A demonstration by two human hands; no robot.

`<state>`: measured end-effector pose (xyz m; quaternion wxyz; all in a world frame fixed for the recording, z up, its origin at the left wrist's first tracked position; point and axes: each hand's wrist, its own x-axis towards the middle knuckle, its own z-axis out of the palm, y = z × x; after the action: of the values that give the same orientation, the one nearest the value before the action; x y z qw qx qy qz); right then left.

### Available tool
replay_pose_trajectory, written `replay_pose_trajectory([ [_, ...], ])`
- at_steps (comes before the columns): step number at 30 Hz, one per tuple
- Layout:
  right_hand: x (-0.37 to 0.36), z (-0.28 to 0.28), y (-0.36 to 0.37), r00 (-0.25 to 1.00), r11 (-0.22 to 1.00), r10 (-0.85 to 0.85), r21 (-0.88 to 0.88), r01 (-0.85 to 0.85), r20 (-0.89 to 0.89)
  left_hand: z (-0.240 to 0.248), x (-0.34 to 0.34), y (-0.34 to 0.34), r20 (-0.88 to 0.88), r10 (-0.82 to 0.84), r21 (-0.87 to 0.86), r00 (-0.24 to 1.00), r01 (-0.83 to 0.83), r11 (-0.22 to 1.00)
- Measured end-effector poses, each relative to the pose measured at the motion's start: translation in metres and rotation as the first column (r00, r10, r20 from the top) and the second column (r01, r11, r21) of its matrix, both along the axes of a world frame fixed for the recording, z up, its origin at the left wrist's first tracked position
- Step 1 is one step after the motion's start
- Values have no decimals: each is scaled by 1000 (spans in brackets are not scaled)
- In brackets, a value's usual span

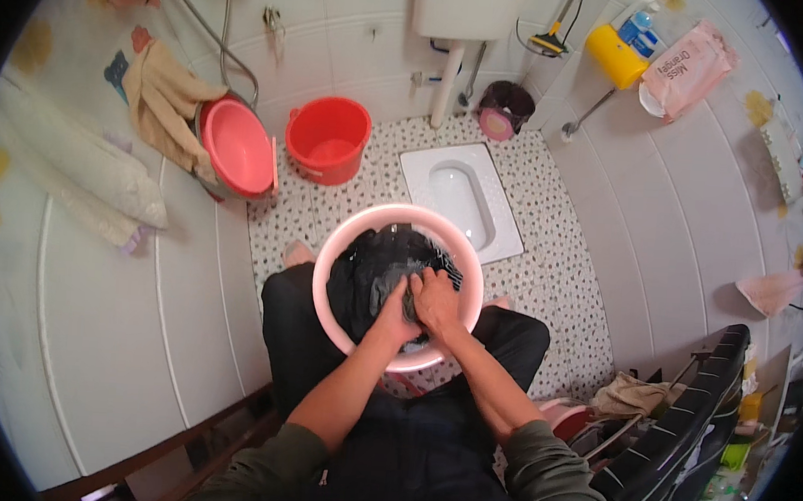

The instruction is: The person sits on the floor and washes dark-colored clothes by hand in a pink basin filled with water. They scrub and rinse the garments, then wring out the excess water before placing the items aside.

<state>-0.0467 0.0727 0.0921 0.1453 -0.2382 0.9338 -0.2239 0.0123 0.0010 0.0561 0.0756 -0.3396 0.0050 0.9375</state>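
Note:
A round pink basin point(324, 312) sits between my knees, with wet black clothing point(364, 259) bunched inside it. Both forearms reach down into the basin. My left hand point(397, 319) is closed around a greyish, wet-looking fold of the clothing near the middle. Against it, my right hand point(436, 301) has its fingers bent over the same bunched fabric. The two hands almost touch. White stripes show on the fabric by the right wall of the basin. The left fingertips are partly hidden by cloth.
A red bucket point(328, 143) and a white squat toilet point(506, 222) lie beyond the basin. Pink basins point(238, 146) lean at the left wall near a tan towel point(166, 94). A small bin point(504, 111) stands far right; a black folded chair-like frame point(678, 428) is near right.

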Motion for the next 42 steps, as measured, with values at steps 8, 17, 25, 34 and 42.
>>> replay_pose_trajectory([
  [8,57,-9,-4,976,949,42,-298,-106,-214,-103,20,2,-306,74,86,949,-49,995],
  [17,-21,-42,-13,987,976,-159,-150,157,3,-31,0,6,204,15,31,979,-22,999],
  [25,20,-3,-1,999,952,-26,-307,14,-33,-27,3,-1,-35,17,55,999,-15,998],
  [34,-5,-52,-6,976,968,-173,-204,143,-134,-57,5,12,6,36,-14,999,-36,999],
  [42,-28,-34,-14,976,974,-216,-63,216,19,-11,6,1,-15,-22,10,1000,23,1000],
])
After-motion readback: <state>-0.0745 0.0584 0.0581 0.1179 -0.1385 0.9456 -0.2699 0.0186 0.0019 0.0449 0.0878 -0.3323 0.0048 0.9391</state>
